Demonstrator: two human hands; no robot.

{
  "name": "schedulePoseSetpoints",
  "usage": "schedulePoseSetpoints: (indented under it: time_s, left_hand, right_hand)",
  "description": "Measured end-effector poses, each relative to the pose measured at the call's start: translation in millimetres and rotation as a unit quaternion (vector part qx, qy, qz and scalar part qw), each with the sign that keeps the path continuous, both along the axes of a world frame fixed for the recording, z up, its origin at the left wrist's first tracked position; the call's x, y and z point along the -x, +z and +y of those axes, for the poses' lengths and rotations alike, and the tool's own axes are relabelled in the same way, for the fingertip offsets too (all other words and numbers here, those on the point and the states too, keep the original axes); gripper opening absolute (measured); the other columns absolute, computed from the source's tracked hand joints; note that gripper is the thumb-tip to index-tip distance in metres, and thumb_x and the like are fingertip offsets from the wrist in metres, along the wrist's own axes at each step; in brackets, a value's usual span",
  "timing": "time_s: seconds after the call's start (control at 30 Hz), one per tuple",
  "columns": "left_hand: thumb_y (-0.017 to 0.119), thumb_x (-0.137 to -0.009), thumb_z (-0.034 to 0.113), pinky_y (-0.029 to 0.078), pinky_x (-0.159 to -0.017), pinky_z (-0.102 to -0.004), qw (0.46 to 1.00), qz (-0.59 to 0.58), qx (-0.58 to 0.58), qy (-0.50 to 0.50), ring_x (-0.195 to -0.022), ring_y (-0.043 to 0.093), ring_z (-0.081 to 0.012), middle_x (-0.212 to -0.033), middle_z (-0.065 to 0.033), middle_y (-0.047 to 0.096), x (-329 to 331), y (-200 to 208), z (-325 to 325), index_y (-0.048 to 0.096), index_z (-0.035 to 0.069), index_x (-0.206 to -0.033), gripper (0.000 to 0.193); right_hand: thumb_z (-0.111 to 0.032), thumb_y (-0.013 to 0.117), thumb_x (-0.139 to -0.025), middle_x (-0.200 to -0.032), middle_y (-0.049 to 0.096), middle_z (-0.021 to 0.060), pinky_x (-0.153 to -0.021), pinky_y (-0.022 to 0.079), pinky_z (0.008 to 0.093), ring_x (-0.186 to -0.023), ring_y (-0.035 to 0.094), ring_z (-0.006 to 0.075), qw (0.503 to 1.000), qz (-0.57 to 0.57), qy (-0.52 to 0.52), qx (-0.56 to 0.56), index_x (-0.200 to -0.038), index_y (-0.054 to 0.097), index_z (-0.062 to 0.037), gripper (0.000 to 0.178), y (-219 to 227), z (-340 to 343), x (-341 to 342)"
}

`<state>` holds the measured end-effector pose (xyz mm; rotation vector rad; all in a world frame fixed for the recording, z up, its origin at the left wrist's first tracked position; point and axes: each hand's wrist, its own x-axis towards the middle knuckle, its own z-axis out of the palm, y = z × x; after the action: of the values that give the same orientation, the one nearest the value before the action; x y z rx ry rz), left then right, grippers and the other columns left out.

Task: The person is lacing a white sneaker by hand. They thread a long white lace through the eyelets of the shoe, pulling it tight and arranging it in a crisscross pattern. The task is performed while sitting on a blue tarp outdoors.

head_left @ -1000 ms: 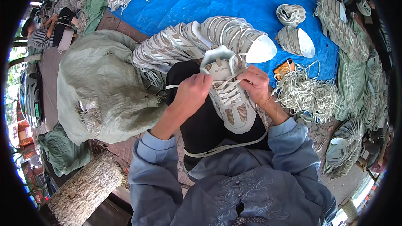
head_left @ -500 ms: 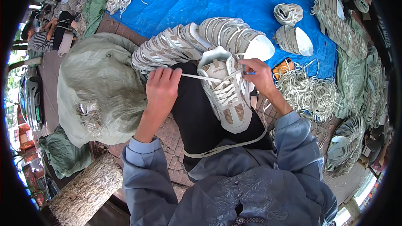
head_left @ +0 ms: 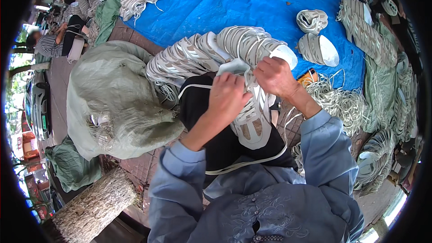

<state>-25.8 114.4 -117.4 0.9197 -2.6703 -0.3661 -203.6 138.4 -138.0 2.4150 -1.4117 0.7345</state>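
Smooth grey-blue blouse (head_left: 283,207), embroidered, cut off below; next, a pale sneaker (head_left: 253,121) with tan mesh toe panels on black-clad thighs (head_left: 216,153), left hand (head_left: 229,96) bent over its tongue, right hand (head_left: 275,76) curled by the collar — fingertips hidden, can't tell what either grips. Farther, crumpled sack (head_left: 112,94), stringy lace heap (head_left: 337,103) part-covering an orange object (head_left: 308,77), ribbed row of nested shoe uppers (head_left: 189,60), creased blue tarp (head_left: 234,0) — cropped above.
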Motion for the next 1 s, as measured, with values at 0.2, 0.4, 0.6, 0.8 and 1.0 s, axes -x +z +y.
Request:
schedulePoseSetpoints:
  time_s: [0.2, 0.4, 0.6, 0.8, 1.0]
  left_hand:
    - [0.052, -0.084, 0.019, 0.046, -0.057, -0.0284, 0.810, 0.328, -0.467, 0.131, -0.057, 0.057, -0.0201, -0.064, -0.0063, 0.057, -13, 6, -15, 0.057, -0.002, -0.081, 0.022]
    - [0.049, -0.087, 0.019, 0.045, -0.061, -0.0329, 0.573, 0.561, -0.582, 0.137, -0.055, 0.047, -0.0124, -0.060, -0.0005, 0.048, -101, 51, -89, 0.056, 0.000, -0.089, 0.021]
    - [0.046, -0.089, 0.012, 0.032, -0.052, -0.0230, 0.570, 0.625, -0.481, 0.229, -0.051, 0.034, -0.0078, -0.059, 0.0031, 0.039, -213, 77, -157, 0.051, -0.002, -0.098, 0.017]
    - [0.043, -0.089, 0.013, 0.031, -0.045, -0.0242, 0.578, 0.602, -0.403, 0.376, -0.043, 0.033, -0.0076, -0.056, 0.0023, 0.042, -379, 59, -209, 0.052, -0.001, -0.094, 0.017]
    - [0.033, -0.093, 0.020, 0.032, -0.043, -0.0254, 0.535, 0.619, -0.286, 0.499, -0.042, 0.032, -0.0092, -0.055, 0.0003, 0.044, -522, 69, -181, 0.050, 0.000, -0.091, 0.027]
  right_hand:
    - [-0.004, 0.063, -0.054, -0.066, 0.052, 0.0027, -0.053, 0.043, 0.0331, -0.063, 0.053, 0.0192, 0.986, -0.152, 0.001, -0.073, -0.075, 0.055, -0.0062, 0.022, 19, -2, -20]
    - [-0.005, 0.059, -0.063, -0.073, 0.055, 0.0038, -0.078, 0.040, 0.0373, -0.085, 0.054, 0.0195, 0.981, -0.111, -0.026, -0.159, -0.099, 0.057, -0.0088, 0.036, -10, 7, -74]
    - [0.001, 0.060, -0.068, -0.069, 0.059, 0.0069, -0.047, 0.041, 0.0237, -0.053, 0.053, 0.0123, 0.633, -0.631, 0.109, -0.435, -0.076, 0.063, 0.0010, 0.008, -5, -1, -58]
    - [0.000, 0.054, -0.077, -0.071, 0.047, 0.0023, -0.050, 0.034, 0.0199, -0.054, 0.036, 0.0071, 0.474, -0.797, 0.230, -0.294, -0.089, 0.054, 0.0024, 0.013, 62, -21, 97]
    - [-0.003, 0.044, -0.088, -0.089, 0.048, 0.0075, -0.058, 0.036, 0.0190, -0.066, 0.039, 0.0095, 0.500, -0.839, 0.109, -0.183, -0.107, 0.043, 0.0092, 0.023, 49, 20, 312]
